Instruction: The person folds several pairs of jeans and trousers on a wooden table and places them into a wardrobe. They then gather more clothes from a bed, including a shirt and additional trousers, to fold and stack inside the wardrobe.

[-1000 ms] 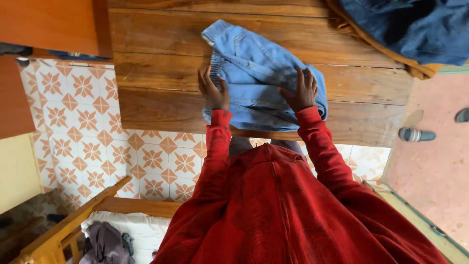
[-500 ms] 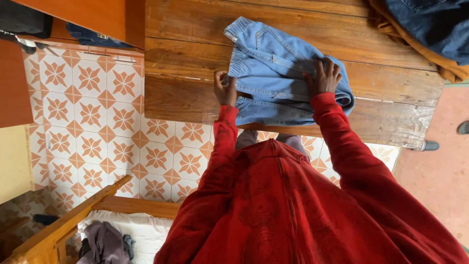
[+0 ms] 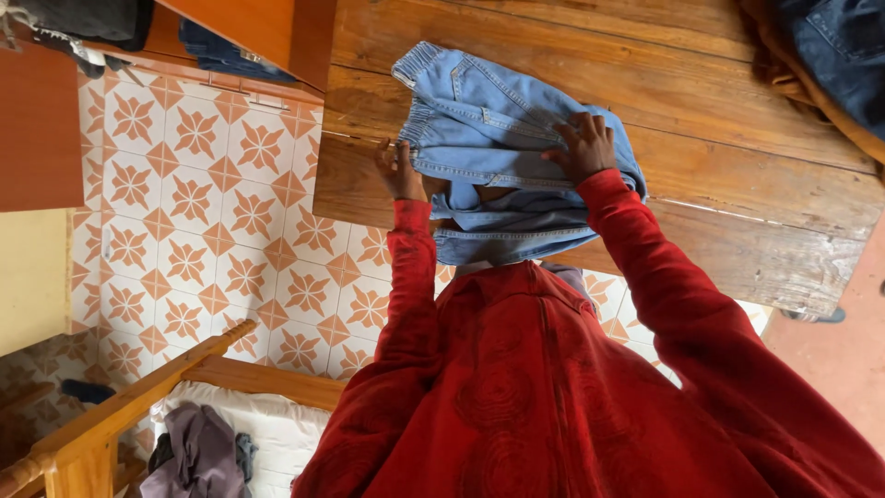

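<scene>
Light-blue folded jeans (image 3: pixel 502 152) on wooden counter (image 3: pixel 719 175) near its edge, my right hand (image 3: pixel 583 146) flat on top w/ open grip, left hand (image 3: pixel 399 171) at jeans' side, grip unclear, dark denim pile (image 3: pixel 830 55) at corner

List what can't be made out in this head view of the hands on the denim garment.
- Left hand: fingertips hidden by the denim garment's edge.
- Garment's near part: droops past the wooden table edge.
- Dark clothes: cut off at the top right frame corner.
- Right hand: palm hidden, pressed flat on denim.
</scene>
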